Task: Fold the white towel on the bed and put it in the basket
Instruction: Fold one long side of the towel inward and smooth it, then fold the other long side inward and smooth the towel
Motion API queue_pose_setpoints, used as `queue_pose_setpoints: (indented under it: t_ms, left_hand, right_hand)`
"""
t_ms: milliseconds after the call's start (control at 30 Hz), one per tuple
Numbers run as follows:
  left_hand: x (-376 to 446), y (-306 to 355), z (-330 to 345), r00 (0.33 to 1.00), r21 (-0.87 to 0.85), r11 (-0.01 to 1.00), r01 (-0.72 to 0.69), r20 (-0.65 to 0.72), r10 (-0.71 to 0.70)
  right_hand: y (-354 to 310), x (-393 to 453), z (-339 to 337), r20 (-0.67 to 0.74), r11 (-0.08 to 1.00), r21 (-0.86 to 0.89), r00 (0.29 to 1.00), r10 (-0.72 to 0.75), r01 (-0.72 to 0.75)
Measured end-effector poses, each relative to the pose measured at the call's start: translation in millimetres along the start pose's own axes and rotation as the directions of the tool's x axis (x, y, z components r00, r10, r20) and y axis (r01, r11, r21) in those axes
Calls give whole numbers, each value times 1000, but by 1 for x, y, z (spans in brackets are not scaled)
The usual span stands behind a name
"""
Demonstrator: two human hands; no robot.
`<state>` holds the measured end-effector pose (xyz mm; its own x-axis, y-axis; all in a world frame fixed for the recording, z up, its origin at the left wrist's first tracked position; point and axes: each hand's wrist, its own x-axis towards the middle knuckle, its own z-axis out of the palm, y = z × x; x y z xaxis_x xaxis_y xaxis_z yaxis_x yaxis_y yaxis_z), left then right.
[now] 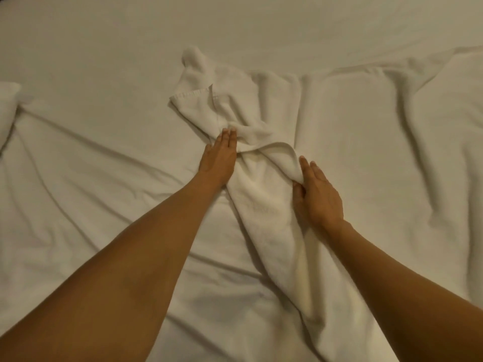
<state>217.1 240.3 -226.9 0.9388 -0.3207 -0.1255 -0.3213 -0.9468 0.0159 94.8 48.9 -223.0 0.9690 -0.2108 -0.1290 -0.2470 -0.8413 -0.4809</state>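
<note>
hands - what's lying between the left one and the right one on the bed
In the head view, a bunched, twisted stretch of the white towel lies between the left hand and the right hand; both touch it.

White towel: unfolded, bunched lengthwise on the bed sheet.
Plush white terry; gathered into a long rumpled band running from the near right edge of view up toward centre; far end twisted, one hemmed corner flipped up and lying leftward; a rolled fold crosses the middle of the band; the far tip ends in a small rounded lump; no basket in view.
</note>
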Motion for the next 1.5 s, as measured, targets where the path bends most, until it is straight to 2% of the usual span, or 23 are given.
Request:
queue_pose_setpoints:
  t_ms: [167,300,433,567,700,833,1000,1100,1200,1400,1467,1500]
  left_hand:
    - [-11,3,13,995,-46,996,-72,-75,68]
    - [-10,6,19,990,-63,996,-62,-132,53]
    - [5,8,14,986,-3,999,-48,-162,47]
    - [8,16,-9,985,194,968,-161,-37,171]
    - [4,13,-32,981,259,949,-180,-19,192]
    - [-20,-2,-48,943,154,952,-266,-161,290]
    - [-60,-37,-50,930,74,952,-296,-204,305]
    - [-90,-60,-50,955,52,967,-249,-151,255]
    - [-131,-97,-47,978,159,965,-207,25,205]
    - [-235,-169,-16,973,315,935,-164,207,101]
    - [-268,-189,-2,977,326,931,-164,182,109]
    - [-283,-198,5,986,326,931,-163,100,137]
  right_hand:
    - [-10,29,1,45,999,30,999,-29,28]
    - [-15,36,4,31,998,56,999,-9,7]
    - [-15,37,6,36,1000,-5,999,-31,31]
    - [-17,32,6,94,997,-71,995,-27,33]
    - [-20,23,0,141,991,-126,990,-20,38]
    - [-31,6,-11,84,991,-123,995,-49,59]
    - [-50,-29,-7,64,983,-117,989,-134,141]
    - [-66,-56,3,91,972,-139,980,-179,191]
    - [-89,-85,18,162,953,-163,960,-229,254]
    - [-142,-148,63,286,894,-185,892,-349,409]
    - [-159,-170,78,349,887,-183,871,-345,425]
    - [-166,-181,85,380,885,-183,861,-338,428]
